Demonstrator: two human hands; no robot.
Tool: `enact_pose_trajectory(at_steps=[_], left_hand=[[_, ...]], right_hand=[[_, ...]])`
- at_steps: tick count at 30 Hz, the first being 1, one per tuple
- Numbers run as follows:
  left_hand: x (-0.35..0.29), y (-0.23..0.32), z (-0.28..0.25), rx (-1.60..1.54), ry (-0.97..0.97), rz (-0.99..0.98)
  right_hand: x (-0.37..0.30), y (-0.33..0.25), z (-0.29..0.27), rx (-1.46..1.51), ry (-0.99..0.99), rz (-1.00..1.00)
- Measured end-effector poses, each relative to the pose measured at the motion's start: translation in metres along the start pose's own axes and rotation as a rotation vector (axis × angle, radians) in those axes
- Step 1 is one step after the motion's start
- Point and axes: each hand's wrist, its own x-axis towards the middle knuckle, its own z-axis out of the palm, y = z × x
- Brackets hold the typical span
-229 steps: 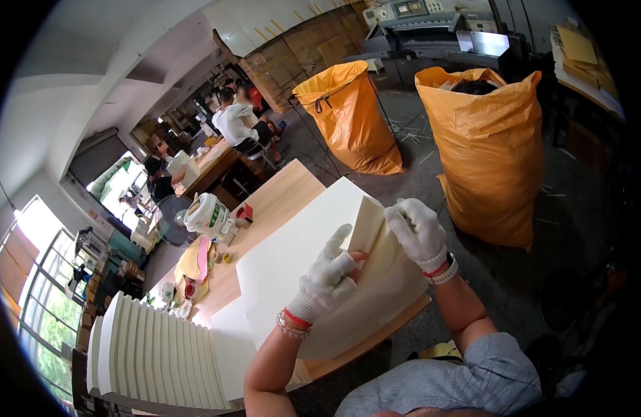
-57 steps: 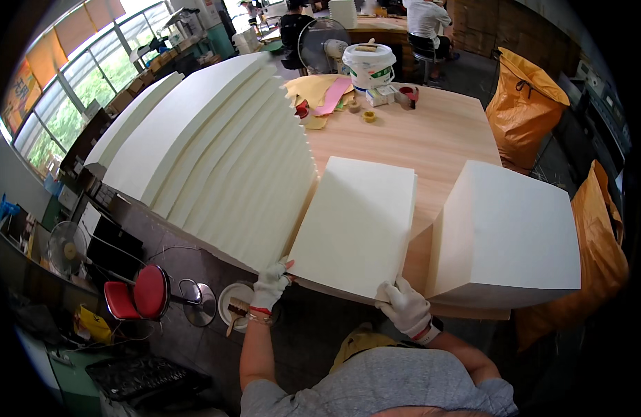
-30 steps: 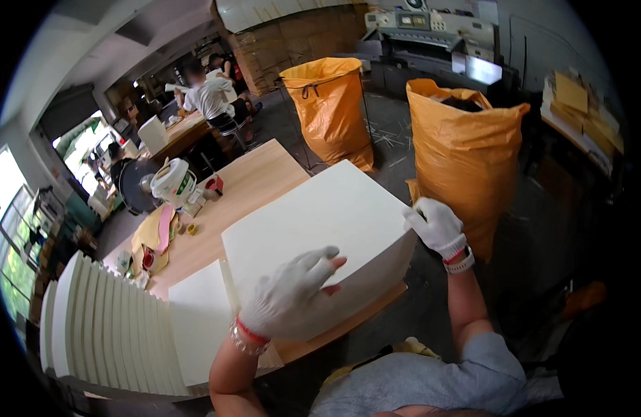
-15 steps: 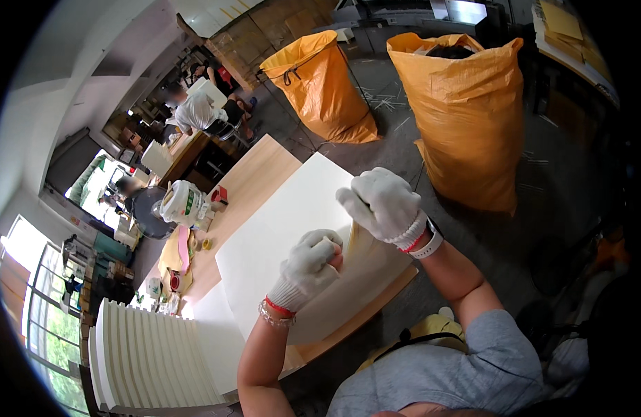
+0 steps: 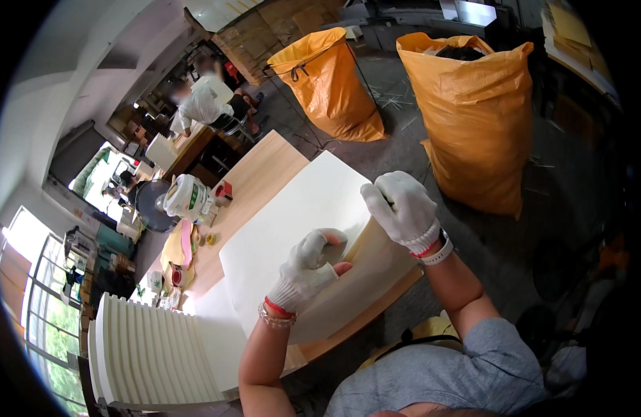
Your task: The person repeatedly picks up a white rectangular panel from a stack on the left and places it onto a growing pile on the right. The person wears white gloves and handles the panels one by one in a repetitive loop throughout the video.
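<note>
A large white sheet (image 5: 293, 201) lies over the table, its right part bending down toward me. My left hand (image 5: 306, 271), in a white knitted glove with bare thumb and index tips, is over the sheet. Its thumb and index finger are spread apart, with nothing plainly held between them. A thin yellowish strip (image 5: 361, 242) runs along the sheet's right edge between my hands. Beside that edge my right hand (image 5: 404, 208), also gloved, is closed with the fingers curled; whatever it grips is hidden.
A row of stacked white folded boards (image 5: 154, 354) stands at the table's near left. Along the wooden tabletop (image 5: 261, 167) are a white bucket (image 5: 187, 197), a red tape roll (image 5: 224, 190) and yellow paper. Two orange sacks (image 5: 327, 90) (image 5: 466, 118) stand beyond. People sit at a farther table.
My left thumb and index finger have parted from a closed pinch. My right hand has shifted slightly right within the view, which has itself moved a little.
</note>
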Motion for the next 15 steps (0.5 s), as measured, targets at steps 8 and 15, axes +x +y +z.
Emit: enact_pose_trajectory(at_steps=[8, 15], left_hand=[[0.002, 0.005, 0.0, 0.171, -0.051, 0.158], [0.002, 0.003, 0.0, 0.226, 0.044, 0.184]], right_hand=[[0.004, -0.006, 0.003, 0.11, 0.068, 0.027], [0.002, -0.005, 0.0, 0.073, 0.039, 0.026]])
